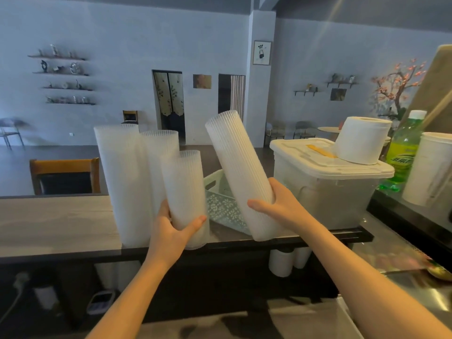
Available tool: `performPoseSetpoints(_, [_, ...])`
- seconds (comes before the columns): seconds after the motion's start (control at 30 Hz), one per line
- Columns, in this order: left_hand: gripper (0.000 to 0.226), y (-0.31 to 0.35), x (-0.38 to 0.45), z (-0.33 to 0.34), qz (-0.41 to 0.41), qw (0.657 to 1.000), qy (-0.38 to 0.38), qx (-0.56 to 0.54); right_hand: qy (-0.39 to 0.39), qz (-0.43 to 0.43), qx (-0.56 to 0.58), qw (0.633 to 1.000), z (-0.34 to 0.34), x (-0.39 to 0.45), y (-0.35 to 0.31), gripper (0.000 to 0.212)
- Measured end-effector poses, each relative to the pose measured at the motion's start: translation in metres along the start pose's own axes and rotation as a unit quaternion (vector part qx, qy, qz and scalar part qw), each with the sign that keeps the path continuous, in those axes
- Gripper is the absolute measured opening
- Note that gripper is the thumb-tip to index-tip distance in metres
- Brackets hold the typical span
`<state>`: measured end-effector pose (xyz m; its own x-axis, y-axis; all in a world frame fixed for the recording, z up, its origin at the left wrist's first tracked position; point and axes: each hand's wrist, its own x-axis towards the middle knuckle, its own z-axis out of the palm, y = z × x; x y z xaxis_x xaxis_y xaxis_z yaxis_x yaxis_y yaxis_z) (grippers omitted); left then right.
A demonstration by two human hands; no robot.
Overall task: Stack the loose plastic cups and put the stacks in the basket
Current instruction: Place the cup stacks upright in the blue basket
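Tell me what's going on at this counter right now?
A person is gathering stacks of plastic cups. The left hand grips the shortest stack, upright at the counter's front edge beside two taller stacks. The right hand holds another stack, tilted, its lower end near the counter edge in front of the patterned basket. No stack can be seen lying in the basket yet. A lidded white bin sits to the right.

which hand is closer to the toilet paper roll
Right. The right hand grips a tilted cup stack just below-left of the toilet paper roll; the left hand is farther left.
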<state>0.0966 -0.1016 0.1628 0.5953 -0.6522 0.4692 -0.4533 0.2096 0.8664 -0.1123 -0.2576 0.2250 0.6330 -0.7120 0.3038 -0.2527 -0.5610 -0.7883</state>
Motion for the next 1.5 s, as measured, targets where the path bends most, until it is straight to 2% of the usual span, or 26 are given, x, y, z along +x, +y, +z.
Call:
performPoseSetpoints(0.1, [0.077, 0.004, 0.002, -0.001, -0.009, 1.0, -0.004, -0.023, 0.015, -0.002, 0.016, 1.0, -0.01, -0.007, 0.009, 0.07])
performPoseSetpoints(0.23, [0.081, 0.008, 0.009, -0.005, -0.008, 0.998, -0.047, -0.036, 0.067, 0.002, 0.053, 0.996, -0.011, -0.013, 0.013, 0.072])
performPoseSetpoints(0.37, [0.09, 0.014, 0.02, -0.004, -0.001, 0.998, -0.057, -0.009, 0.127, 0.002, 0.06, 0.99, -0.005, -0.014, 0.018, 0.059])
performPoseSetpoints(0.57, [0.073, 0.017, 0.026, 0.009, -0.014, 0.993, -0.084, 0.084, 0.172, 0.002, 0.053, 0.984, 0.005, -0.015, 0.023, 0.052])
performPoseSetpoints(0.7, [0.087, 0.019, 0.03, 0.014, 0.015, 0.977, -0.075, 0.2, 0.18, 0.003, 0.019, 0.984, 0.007, -0.014, 0.022, 0.056])
performPoseSetpoints(0.8, [0.089, 0.024, 0.031, 0.015, 0.01, 0.973, -0.064, 0.222, 0.182, 0.006, -0.002, 0.983, 0.006, -0.012, 0.021, 0.057])
performPoseSetpoints(1.0, [0.08, 0.038, 0.032, 0.016, 0.007, 0.977, -0.079, 0.2, 0.171, 0.01, -0.03, 0.985, -0.005, -0.008, 0.02, 0.06])
performPoseSetpoints(1.17, [0.065, 0.059, 0.041, 0.022, -0.015, 0.998, -0.037, 0.058, 0.155, 0.013, -0.034, 0.987, -0.012, -0.005, 0.019, 0.059])
performPoseSetpoints(1.33, [0.076, 0.072, 0.057, 0.035, 0.002, 0.999, 0.036, -0.02, 0.153, 0.014, -0.015, 0.988, -0.014, -0.005, 0.021, 0.057])
performPoseSetpoints(1.5, [0.083, 0.063, 0.062, 0.049, -0.009, 0.999, 0.039, -0.013, 0.158, 0.017, -0.01, 0.987, -0.015, -0.003, 0.02, 0.055])
